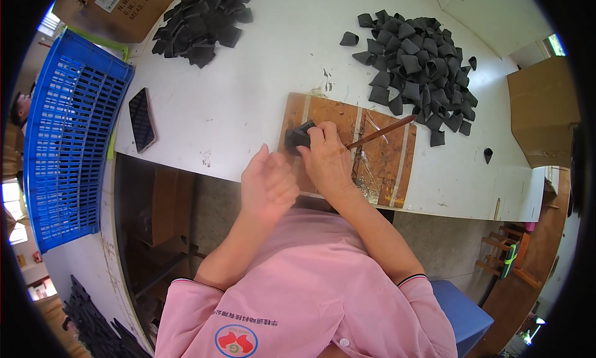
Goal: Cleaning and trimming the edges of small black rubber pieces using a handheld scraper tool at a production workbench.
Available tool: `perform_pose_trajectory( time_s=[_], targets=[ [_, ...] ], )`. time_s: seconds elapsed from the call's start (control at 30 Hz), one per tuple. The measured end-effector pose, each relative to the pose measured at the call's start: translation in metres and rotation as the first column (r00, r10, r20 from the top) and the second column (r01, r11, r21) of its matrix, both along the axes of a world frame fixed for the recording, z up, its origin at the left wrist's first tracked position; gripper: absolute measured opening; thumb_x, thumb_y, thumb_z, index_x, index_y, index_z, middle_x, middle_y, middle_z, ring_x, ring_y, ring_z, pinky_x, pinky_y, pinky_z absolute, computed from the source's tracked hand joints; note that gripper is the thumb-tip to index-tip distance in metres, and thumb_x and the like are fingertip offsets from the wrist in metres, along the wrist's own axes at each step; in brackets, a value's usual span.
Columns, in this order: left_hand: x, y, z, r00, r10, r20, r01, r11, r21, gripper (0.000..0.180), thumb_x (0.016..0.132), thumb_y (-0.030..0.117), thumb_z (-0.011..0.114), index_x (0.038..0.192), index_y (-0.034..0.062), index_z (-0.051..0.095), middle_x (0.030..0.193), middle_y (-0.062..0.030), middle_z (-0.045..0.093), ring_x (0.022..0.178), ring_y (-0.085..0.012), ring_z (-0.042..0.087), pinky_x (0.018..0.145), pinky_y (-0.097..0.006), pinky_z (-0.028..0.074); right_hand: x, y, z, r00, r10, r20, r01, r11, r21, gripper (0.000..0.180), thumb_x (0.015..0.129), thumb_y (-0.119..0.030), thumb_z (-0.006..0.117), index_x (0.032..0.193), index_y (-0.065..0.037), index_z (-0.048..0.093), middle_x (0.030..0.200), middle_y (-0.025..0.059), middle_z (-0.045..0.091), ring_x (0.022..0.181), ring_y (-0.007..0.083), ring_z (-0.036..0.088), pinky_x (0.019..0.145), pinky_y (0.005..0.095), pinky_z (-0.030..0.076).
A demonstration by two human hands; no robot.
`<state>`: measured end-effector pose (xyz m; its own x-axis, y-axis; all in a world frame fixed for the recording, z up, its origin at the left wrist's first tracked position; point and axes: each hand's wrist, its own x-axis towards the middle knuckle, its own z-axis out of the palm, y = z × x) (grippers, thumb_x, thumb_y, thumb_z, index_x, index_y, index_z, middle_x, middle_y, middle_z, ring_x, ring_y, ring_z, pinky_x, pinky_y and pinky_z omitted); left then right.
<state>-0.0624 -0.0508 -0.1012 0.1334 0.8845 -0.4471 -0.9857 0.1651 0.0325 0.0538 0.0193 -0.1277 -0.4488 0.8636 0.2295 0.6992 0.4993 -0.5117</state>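
Note:
My right hand (pixel 327 158) is closed at the left part of a brown board (pixel 388 165), its thumb and fingers on a small dark grey folded fabric piece (pixel 298 138). From beside its knuckles a reddish-brown tapered stick (pixel 385 130) slants up to the right; how the fingers bear on it is hidden. My left hand (pixel 268 185) is in the air just left of the board, over the table's front edge, slightly blurred. Its fingers are curled in and the thumb points up; whether anything is inside cannot be seen.
A heap of folded dark pieces (pixel 419 60) lies at the far right, with a stray one (pixel 488 154) nearer. Flat dark pieces (pixel 205 20) are piled at the far left. A phone (pixel 142 120), a blue basket (pixel 77 141) and cartons (pixel 121 10) are at the left; another carton (pixel 540 113) stands right.

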Motion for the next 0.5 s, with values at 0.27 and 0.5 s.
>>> perform_pose_trajectory(
  time_s=[0.27, 0.5],
  targets=[
    [0.006, -0.003, -0.007, 0.997, -0.040, 0.067, 0.034, 0.996, 0.085, 0.044, 0.092, 0.036, 0.032, 0.073, 0.0018, 0.052, 0.045, 0.0029, 0.023, 0.032, -0.0086, 0.021, 0.032, -0.023, 0.021, 0.011, -0.012, 0.012, 0.985, 0.052, -0.162, -0.020, 0.982, 0.188, 0.022, 0.068, -0.005, 0.064, 0.086, -0.004, 0.051, 0.087, 0.0096, 0.049, 0.062, 0.0258, 0.057, 0.051, 0.0337, 0.047],
    [0.009, 0.002, -0.007, 0.989, -0.043, 0.143, 0.016, 0.983, 0.181, 0.044, 0.091, 0.040, 0.033, 0.077, 0.0023, 0.049, 0.046, 0.0024, 0.022, 0.034, -0.0091, 0.022, 0.034, -0.024, 0.021, 0.035, -0.035, 0.028, 0.944, 0.056, -0.325, -0.009, 0.989, 0.144, 0.017, 0.068, -0.001, 0.063, 0.082, -0.003, 0.053, 0.080, 0.0098, 0.053, 0.061, 0.0251, 0.056, 0.050, 0.0323, 0.046]
  ],
)
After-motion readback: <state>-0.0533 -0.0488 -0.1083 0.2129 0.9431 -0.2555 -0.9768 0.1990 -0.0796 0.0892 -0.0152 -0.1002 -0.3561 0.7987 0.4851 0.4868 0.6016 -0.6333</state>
